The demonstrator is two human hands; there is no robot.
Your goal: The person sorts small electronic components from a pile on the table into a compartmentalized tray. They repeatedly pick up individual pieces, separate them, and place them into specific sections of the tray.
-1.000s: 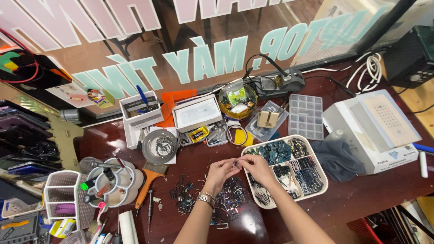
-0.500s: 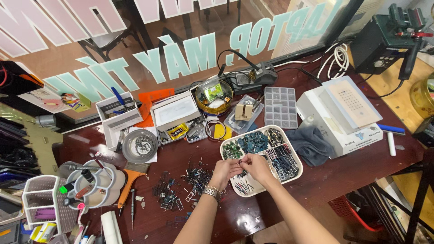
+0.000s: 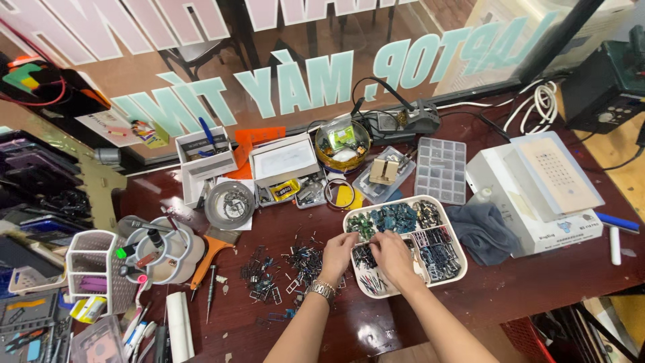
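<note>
1. Dark red wood makes the desk (image 3: 537, 282), which stands against a glass window and is crowded with repair tools and boxes.
2. The tray (image 3: 449, 281), white with several compartments, lies in front of the person, so both hands reach it without stretching.
3. The left hand (image 3: 338, 254) rests at the tray's left edge; its fingers are curled narrow, and one cannot tell if they pinch a part.
4. The right hand (image 3: 393, 255) lies over the tray's lower left compartment, fingers bent down among the small dark parts; a grip is not visible.
5. The loose parts (image 3: 285, 265) are spread on the desk just left of the hands, near enough to pick from.
6. A grey cloth (image 3: 484, 232) lies between the tray and a white box (image 3: 537, 195).
</note>
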